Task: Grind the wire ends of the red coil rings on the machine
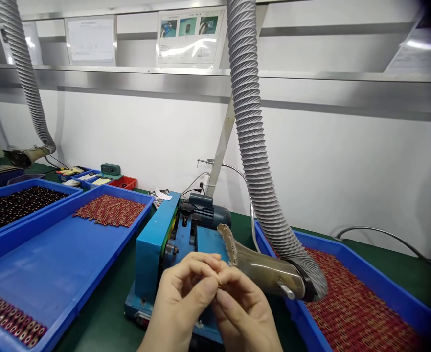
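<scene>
Both hands meet in front of a blue bench machine [152,244] with a motor at its back. My left hand [188,298] is closed, thumb and fingertips pinched together. Against it, my right hand [246,308] is pinched too, its fingertips touching the left ones. Whatever lies between the fingertips is hidden or too small to name. Just beyond the right hand is the ragged-edged mouth of a brownish suction nozzle [266,269].
A blue tray [54,259] on the left holds small red ring-like parts in two groups. Another tray [292,318] on the right is full of similar red parts. Black parts [28,203] fill a tray further left. A grey ribbed hose [248,107] hangs down to the nozzle.
</scene>
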Demonstrator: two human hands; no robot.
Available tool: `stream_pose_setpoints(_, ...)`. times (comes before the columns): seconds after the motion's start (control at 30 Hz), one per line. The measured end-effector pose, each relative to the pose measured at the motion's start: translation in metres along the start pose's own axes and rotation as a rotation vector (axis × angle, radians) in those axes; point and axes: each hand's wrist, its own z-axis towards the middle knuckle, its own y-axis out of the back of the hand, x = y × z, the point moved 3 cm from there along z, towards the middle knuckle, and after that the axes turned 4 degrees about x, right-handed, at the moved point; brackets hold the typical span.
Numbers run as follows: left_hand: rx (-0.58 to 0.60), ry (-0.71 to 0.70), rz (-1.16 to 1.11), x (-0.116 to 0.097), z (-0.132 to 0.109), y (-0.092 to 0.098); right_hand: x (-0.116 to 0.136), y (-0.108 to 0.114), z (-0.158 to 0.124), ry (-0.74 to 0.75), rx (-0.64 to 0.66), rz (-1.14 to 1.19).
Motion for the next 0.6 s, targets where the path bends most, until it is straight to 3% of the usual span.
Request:
stream_pose_setpoints(0.2, 0.055, -0.138, 0.404, -0.018, -0.001, 0.014, 0.002, 0.000, 0.002, -0.060, 0.025, 0.017)
stream_pose_setpoints(0.43, -0.051, -0.289, 0.357, -0.031, -0.003, 0.023, 0.000, -0.004, 0.003, -0.159, 0.086, 0.223)
stream_pose_setpoints(0.6, 0.164, -0.224, 0.617, -0.034, -0.006, 0.013, -0.001, 0.001, 0.002, -0.171, 0.074, 0.293)
